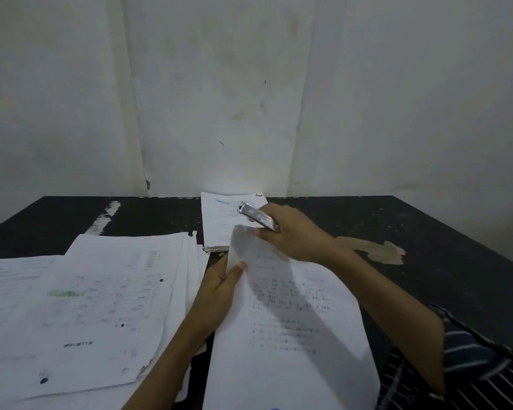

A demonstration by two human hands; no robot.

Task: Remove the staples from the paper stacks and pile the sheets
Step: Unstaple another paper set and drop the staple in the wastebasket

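Observation:
A printed paper stack (293, 335) lies in front of me on the black table, its top left corner lifted. My left hand (222, 288) pinches that corner from the left edge. My right hand (290, 235) grips a silver metal stapler (256, 216) and its thumb also pinches the lifted corner. A loose pile of printed sheets (101, 297) is spread out at the left. A second neat stack (222, 220) sits at the back of the table, partly hidden by the right hand.
The black table (427, 220) has worn pale patches at the back left and a tan blotch (376, 250) at the right. A white wall rises just behind it. A striped sleeve (471, 365) shows at the lower right.

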